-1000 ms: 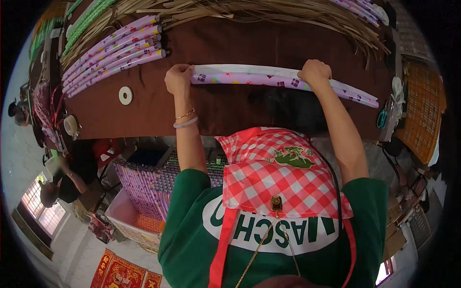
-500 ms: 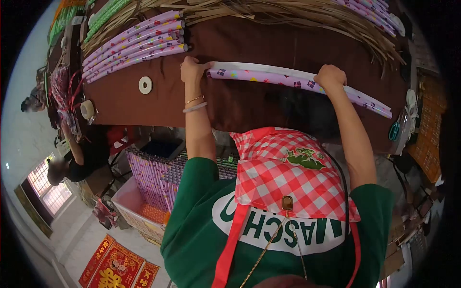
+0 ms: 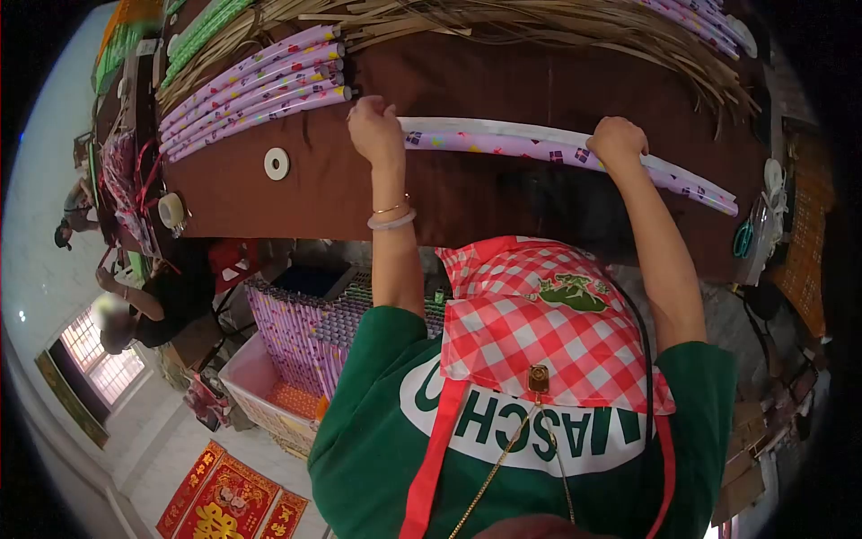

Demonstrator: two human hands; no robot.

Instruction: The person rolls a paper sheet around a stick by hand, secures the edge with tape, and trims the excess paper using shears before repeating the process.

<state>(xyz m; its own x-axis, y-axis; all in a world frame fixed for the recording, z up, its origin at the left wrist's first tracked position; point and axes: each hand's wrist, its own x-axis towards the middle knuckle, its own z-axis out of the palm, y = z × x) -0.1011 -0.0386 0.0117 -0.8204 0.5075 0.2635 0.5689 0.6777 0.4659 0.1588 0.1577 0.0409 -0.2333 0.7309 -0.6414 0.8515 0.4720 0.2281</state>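
Observation:
A long purple roll of patterned wrapping paper (image 3: 503,145) with a white strip along its far edge lies across the brown table. My right hand (image 3: 619,144) is closed around it, right of its middle. At the roll's left end is my left hand (image 3: 377,133), its fingers curled in and pinched. That hand covers the tip of the roll, and whatever is between its fingers is hidden. Just beyond the left hand, several finished purple rolls (image 3: 256,90) lie side by side.
On the brown table (image 3: 431,198) lie a white tape ring (image 3: 277,163), a wider tape roll (image 3: 171,210), teal scissors (image 3: 743,239) and long tan strips (image 3: 539,18). Below, a bin (image 3: 260,395) stands near upright purple rolls (image 3: 296,337). Another person (image 3: 166,305) is at the left.
My left hand has shifted right and slightly nearer me at the roll's left end. My right hand keeps its hold in about the same place. The view has shifted slightly.

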